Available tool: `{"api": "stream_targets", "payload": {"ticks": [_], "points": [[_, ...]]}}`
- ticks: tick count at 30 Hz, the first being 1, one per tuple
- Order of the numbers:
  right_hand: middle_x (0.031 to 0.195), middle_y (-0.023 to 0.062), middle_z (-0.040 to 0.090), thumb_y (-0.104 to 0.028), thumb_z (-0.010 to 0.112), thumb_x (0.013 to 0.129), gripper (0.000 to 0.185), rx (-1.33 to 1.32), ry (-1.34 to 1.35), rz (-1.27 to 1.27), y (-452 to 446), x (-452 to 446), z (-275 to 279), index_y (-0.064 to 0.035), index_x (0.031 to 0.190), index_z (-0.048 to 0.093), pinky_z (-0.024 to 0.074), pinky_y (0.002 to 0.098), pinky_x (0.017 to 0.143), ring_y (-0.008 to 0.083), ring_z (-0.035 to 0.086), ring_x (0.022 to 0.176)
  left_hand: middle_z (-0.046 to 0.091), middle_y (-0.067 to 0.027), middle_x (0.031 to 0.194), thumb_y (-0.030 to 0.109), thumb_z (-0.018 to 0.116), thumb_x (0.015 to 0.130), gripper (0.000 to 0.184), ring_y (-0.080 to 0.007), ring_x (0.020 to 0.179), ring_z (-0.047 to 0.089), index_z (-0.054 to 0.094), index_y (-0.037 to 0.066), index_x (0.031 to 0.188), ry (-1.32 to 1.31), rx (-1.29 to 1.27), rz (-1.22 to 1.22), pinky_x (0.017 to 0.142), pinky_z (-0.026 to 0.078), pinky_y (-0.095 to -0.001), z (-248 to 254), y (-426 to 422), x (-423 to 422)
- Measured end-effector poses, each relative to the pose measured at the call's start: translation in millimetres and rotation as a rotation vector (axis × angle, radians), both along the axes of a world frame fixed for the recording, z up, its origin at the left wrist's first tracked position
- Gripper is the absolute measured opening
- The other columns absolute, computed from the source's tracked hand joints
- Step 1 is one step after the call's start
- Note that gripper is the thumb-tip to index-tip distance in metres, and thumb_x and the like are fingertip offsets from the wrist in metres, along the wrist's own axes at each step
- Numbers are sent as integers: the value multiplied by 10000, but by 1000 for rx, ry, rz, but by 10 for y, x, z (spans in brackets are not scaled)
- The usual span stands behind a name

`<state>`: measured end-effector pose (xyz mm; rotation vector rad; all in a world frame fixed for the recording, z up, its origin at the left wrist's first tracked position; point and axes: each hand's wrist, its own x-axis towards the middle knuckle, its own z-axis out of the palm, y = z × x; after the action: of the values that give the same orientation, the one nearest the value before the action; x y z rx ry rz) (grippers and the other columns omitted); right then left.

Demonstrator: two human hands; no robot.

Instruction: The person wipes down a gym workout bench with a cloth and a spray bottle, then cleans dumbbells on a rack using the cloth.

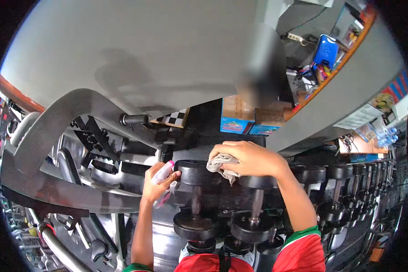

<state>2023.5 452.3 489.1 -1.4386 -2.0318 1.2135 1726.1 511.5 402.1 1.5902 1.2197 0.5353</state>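
Note:
My left hand (153,183) is closed around a clear spray bottle (163,172) with a pink top, just left of a black dumbbell (195,201). In my right hand (250,157) a crumpled grey cloth (222,165) is bunched under the fingers. That hand is over the gap between the first dumbbell and a second dumbbell (256,203), partly covering the second one's far head. Both dumbbells lie on a rack with their handles pointing away from me. Whether the cloth touches either dumbbell, I cannot tell.
More dumbbells (337,190) run along the rack to the right. A grey machine frame (20,174) curves close on my left. Behind the rack stand cardboard boxes (238,113) and a grey wall (158,50). A counter with a wooden edge (333,68) rises at the right.

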Motion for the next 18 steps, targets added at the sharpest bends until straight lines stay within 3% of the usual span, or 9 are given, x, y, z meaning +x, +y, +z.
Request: {"api": "stream_targets", "payload": {"ticks": [1, 3, 5, 7, 8, 13, 15, 18], "points": [[997, 106, 622, -149, 608, 859, 244, 9, -16, -12, -176, -15, 72, -106, 1097, 580, 487, 380, 811, 294, 621, 936, 533, -94, 643, 202, 776, 743, 271, -234, 549, 553, 593, 4, 722, 208, 394, -167, 542, 449, -334, 55, 11, -5], [990, 111, 611, -83, 605, 853, 253, 92, 54, -228, -542, -60, 202, -94, 1104, 572, 483, 373, 821, 296, 613, 935, 564, -140, 677, 183, 748, 730, 215, -321, 608, 570, 619, 12, 738, 196, 491, -208, 583, 455, -376, 258, -117, 32], [1014, 93, 609, -37, 587, 866, 257, 188, 74, -271, -906, -63, 250, -64, 1120, 559, 476, 345, 847, 246, 612, 953, 581, -147, 696, 183, 725, 742, 191, -328, 632, 591, 630, 17, 746, 165, 489, -243, 588, 461, -377, 445, -331, 54], [1060, 84, 606, -32, 572, 887, 253, 86, 300, -430, -1275, -91, 323, -37, 1139, 546, 462, 323, 878, 185, 598, 984, 613, -177, 746, 186, 673, 771, 161, -360, 712, 630, 658, 26, 782, 218, 427, -285, 609, 479, -389, 763, -606, 138], [1089, 74, 601, -32, 567, 896, 257, 108, 371, -451, -1451, -98, 335, -23, 1152, 539, 439, 309, 914, 141, 562, 1010, 593, -161, 717, 163, 675, 767, 158, -330, 663, 596, 633, 11, 775, 139, 438, -292, 595, 455, -377, 748, -723, 155], [1063, 74, 618, -78, 607, 875, 283, 175, 409, -669, -2230, -224, 120, -43, 1149, 544, 440, 305, 899, 133, 564, 1000, 582, -159, 697, 182, 674, 791, 198, -287, 630, 601, 613, -1, 749, 41, 386, -441, 578, 436, -362, 815, -1292, 284], [1068, 74, 616, -95, 610, 879, 291, 116, 401, -777, -2516, -303, -21, -57, 1159, 542, 435, 304, 911, 134, 563, 1009, 617, -190, 763, 222, 692, 770, 226, -401, 737, 605, 636, 5, 748, 92, 400, -547, 639, 478, -433, 798, -1460, 363], [1082, 69, 604, -113, 610, 890, 335, 129, 408, -908, -2915, -452, -217, -67, 1202, 498, 430, 308, 911, 135, 558, 1018, 638, -187, 815, 288, 673, 783, 255, -399, 784, 618, 672, 34, 811, 135, 349, -636, 705, 492, -445, 711, -1749, 444]]}}
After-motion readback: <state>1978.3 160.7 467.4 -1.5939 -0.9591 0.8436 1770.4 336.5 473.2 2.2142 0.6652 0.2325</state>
